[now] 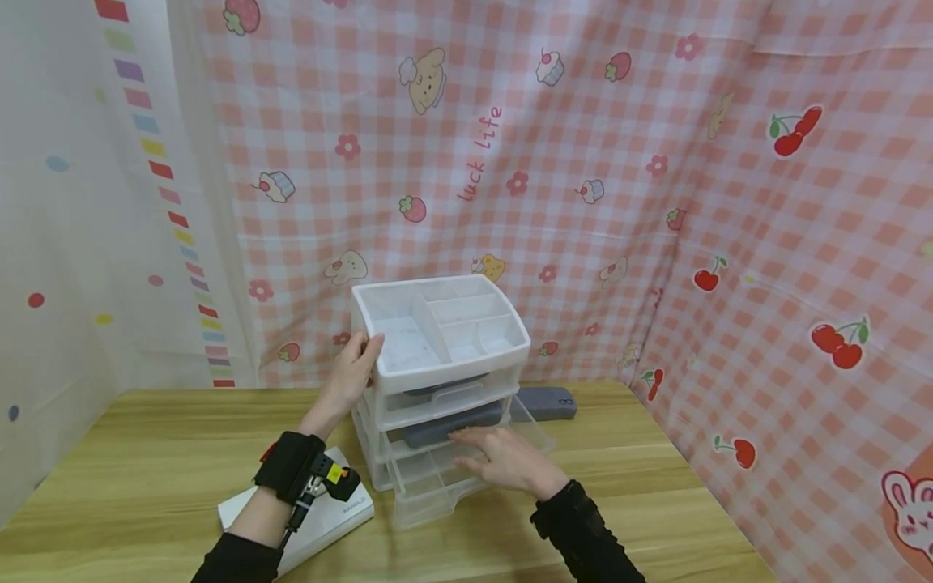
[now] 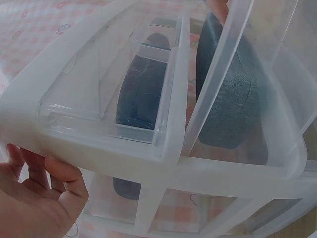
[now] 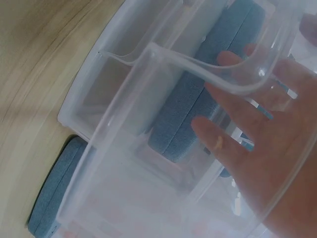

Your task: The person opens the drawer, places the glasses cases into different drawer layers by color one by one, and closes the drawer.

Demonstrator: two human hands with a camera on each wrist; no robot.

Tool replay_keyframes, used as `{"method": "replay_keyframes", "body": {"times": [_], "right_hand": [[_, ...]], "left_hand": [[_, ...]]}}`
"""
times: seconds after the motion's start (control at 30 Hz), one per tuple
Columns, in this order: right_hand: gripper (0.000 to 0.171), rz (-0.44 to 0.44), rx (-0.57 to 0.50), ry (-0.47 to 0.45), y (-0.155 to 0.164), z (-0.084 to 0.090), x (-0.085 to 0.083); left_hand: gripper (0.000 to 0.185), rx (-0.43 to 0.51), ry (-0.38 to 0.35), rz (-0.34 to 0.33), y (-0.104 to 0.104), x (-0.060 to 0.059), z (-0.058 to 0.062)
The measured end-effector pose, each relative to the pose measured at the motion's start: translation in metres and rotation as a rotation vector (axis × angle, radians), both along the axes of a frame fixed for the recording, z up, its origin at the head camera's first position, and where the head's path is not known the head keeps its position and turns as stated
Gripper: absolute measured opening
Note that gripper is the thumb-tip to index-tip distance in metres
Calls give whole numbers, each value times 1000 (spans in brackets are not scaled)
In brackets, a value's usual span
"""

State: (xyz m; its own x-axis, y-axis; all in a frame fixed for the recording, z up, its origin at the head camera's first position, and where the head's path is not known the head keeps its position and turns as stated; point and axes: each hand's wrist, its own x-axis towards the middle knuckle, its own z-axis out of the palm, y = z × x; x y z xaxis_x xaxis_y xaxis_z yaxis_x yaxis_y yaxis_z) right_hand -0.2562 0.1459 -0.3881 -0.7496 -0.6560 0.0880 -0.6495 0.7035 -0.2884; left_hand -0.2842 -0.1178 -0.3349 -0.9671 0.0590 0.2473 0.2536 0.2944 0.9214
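A white, translucent drawer organizer [image 1: 437, 348] stands on the wooden table, with a divided tray on top. My left hand [image 1: 355, 366] grips its top left corner, fingers over the rim; the left wrist view shows those fingers [image 2: 34, 198] against the frame [image 2: 148, 163]. Two lower drawers stand pulled out. A grey case [image 1: 455, 425] lies in the middle drawer [image 1: 539, 433], and another shows in the upper drawer [image 2: 138, 94]. My right hand [image 1: 503, 460] lies flat with straight fingers at the pulled-out drawers; the right wrist view shows it [image 3: 267, 148] through the clear drawer wall [image 3: 124, 163], beside the case [image 3: 198, 109].
Another grey case [image 1: 547, 402] lies on the table [image 1: 146, 453] just behind and right of the organizer. A flat white box [image 1: 321, 522] sits under my left wrist. Pink checked curtains close in the back and right sides.
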Motion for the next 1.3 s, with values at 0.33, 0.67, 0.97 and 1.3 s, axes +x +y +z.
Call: {"method": "replay_keyframes", "body": {"times": [0.33, 0.67, 0.97, 1.3], "right_hand": [[25, -9, -105, 266, 5, -3, 2], [17, -96, -276, 536, 27, -1, -9], [10, -250, -478, 582, 56, -8, -36], [16, -507, -569, 255, 83, -27, -68]], "left_hand": [[37, -5, -17, 3, 0, -1, -1], [35, -10, -9, 7, 0, -1, 0], [35, 3, -11, -4, -1, 0, 0], [35, 9, -7, -1, 0, 1, 1]]}}
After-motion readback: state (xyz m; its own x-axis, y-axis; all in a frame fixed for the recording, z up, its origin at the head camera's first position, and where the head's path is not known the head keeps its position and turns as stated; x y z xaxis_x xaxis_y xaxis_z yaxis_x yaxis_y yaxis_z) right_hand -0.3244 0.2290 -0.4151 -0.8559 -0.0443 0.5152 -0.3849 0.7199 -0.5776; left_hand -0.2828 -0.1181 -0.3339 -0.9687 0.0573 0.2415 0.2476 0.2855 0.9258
